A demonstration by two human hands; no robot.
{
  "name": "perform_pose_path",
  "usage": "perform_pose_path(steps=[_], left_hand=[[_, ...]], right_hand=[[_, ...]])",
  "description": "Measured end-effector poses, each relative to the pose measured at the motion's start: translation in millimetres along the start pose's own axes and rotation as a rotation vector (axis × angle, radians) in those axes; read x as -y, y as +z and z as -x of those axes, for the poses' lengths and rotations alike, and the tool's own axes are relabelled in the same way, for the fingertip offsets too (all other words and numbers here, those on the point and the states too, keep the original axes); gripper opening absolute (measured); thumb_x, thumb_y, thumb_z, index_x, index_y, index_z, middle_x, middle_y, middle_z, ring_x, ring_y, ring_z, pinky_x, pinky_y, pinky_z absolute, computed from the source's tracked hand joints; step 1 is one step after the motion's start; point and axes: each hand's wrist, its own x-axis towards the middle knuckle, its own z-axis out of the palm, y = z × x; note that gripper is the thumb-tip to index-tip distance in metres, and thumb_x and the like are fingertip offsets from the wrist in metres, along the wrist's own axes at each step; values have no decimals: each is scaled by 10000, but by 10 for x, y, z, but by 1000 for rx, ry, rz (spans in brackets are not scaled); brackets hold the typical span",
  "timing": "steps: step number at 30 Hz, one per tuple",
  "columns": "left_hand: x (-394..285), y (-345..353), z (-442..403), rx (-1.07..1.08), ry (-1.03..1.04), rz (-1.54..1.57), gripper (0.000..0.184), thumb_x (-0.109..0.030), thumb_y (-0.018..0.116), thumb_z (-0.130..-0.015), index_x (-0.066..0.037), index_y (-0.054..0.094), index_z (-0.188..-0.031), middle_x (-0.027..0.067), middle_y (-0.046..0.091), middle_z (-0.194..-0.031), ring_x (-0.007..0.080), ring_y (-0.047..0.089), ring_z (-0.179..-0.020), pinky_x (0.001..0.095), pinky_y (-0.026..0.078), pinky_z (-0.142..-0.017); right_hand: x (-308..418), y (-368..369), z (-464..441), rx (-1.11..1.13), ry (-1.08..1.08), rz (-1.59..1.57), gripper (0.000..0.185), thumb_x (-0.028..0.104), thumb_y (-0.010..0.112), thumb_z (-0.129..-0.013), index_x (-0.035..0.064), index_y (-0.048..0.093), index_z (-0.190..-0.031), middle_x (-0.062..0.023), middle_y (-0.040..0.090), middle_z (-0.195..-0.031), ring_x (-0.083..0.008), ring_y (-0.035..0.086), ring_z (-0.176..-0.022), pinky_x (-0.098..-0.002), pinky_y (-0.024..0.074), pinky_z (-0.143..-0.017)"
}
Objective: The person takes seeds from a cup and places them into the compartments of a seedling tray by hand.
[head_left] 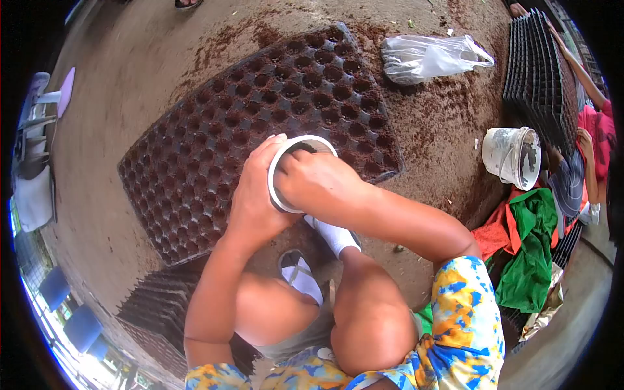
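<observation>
My left hand (257,188) is wrapped round the side of a white-rimmed round cup (279,203), held above a large seedling tray. Inside the cup's mouth are the fingers of my right hand (315,180); the rim hides their tips and whatever they may hold. Beneath both hands lies the black tray (214,123) with rows of round cells and reddish-brown soil in and around them.
A plastic bag (432,58) lies beyond the tray. To the right are a white bucket (510,156), stacked trays (536,78), green cloth (530,260) and another person's arm (585,78). More stacked trays (156,299) stand at lower left, near my feet.
</observation>
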Motion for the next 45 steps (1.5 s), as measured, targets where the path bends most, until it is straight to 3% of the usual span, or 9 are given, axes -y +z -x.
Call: perform_pose_path(steps=[7,13,19,22,25,27,36,40,45], left_hand=[[-6,-27,-8,-45,-106,67,950,-127,885,-536,-28,377,-1332,198,441,-1364,360,452,-1263,413,382,-1062],[21,19,-20,-5,51,4,958,-160,901,-536,-29,383,-1331,197,440,-1366,356,446,-1270,414,380,-1062],[45,-38,-41,-71,-121,57,972,-143,893,-556,-56,341,-1351,173,468,-1335,322,504,-1220,393,419,-1018],[112,-100,-18,-134,-117,90,960,-119,881,-568,-46,338,-1357,160,511,-1288,295,534,-1188,383,427,-1004],[124,-140,-11,-204,-163,135,955,-105,878,-567,-46,341,-1356,158,536,-1268,285,544,-1177,379,428,-1002],[143,-162,-18,-233,-168,135,986,-93,885,-555,-41,323,-1363,152,530,-1273,262,532,-1184,376,410,-1018],[180,-189,-27,-291,-152,198,1005,-86,889,-556,-35,302,-1370,146,523,-1281,247,528,-1187,375,409,-1023],[181,-187,-30,-311,-164,187,1006,-65,888,-551,-29,302,-1368,148,516,-1283,243,518,-1195,376,401,-1031],[152,-202,-46,-310,-169,186,1008,-60,886,-550,-20,299,-1368,152,506,-1287,240,511,-1197,375,394,-1035]], right_hand=[[-85,-136,-11,-152,-60,-213,236,45,650,-660,-17,613,-885,-175,616,-840,-329,654,-789,-405,545,-690],[-80,-5,-50,-32,-67,-81,238,45,652,-658,-23,617,-884,-190,612,-873,-330,651,-815,-403,547,-687],[-299,-302,-40,-379,-39,-442,114,39,705,-750,60,662,-853,-105,632,-817,-292,632,-716,-359,519,-634],[-738,-505,-1,-377,354,-523,121,37,687,-799,37,702,-919,-62,697,-881,-118,627,-764,-279,510,-710],[-1133,-473,0,-212,652,-482,165,113,675,-838,78,732,-989,-34,707,-927,-120,616,-805,-292,490,-762],[-1203,-426,-2,-219,634,-437,195,121,679,-821,74,734,-1002,-101,715,-916,-170,661,-819,-324,517,-785],[-1180,-408,147,-218,643,-502,170,133,715,-815,79,739,-974,-99,716,-925,-171,656,-849,-320,504,-815],[-1121,-342,197,-189,650,-511,177,93,736,-798,42,726,-967,-46,707,-898,-100,613,-848,-278,483,-808],[-1136,-315,231,-199,668,-554,170,85,729,-807,40,725,-971,-41,701,-889,-100,609,-831,-281,492,-780]])
